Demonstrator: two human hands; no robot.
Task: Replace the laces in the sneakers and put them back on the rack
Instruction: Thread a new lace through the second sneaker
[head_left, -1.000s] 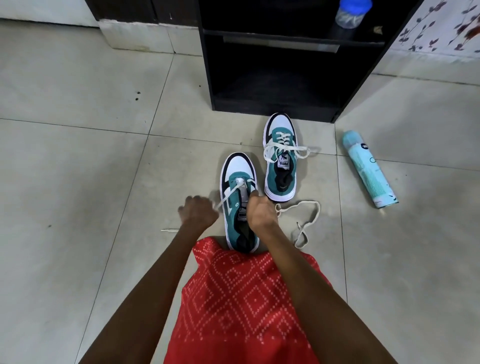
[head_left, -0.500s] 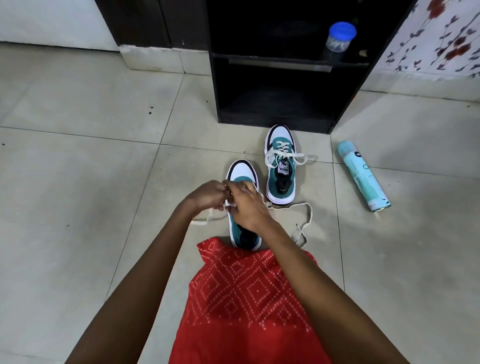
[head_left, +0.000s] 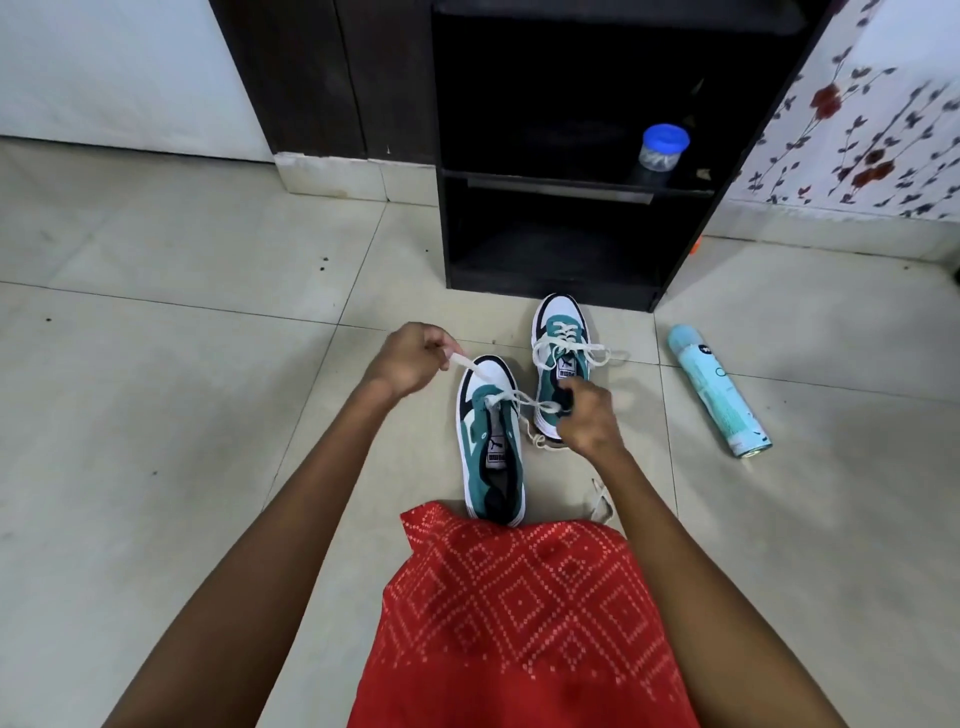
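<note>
The near sneaker (head_left: 491, 441) is teal with a white toe, black trim and a white sole. A single white lace (head_left: 511, 397) crosses only its lowest eyelets. The far sneaker (head_left: 563, 358) matches it and is fully laced, with a loose bow. The left hand (head_left: 410, 358) is in a pinching grip on one flat end of the lace, above and left of the toe. The right hand (head_left: 589, 415) has its grip curled round the other end, over the far sneaker's heel.

Both sneakers stand at frame centre on a pale tiled floor (head_left: 156, 389), in front of a black rack (head_left: 561, 234) with a blue-lidded jar (head_left: 664, 148) on its shelf. A can (head_left: 719, 389) lies at the right, and a loose lace (head_left: 600, 501) trails near red cloth (head_left: 519, 613). A floral wall (head_left: 883, 130) fills the upper right.

Each sneaker's long axis runs up the frame, with the toes toward the rack.
</note>
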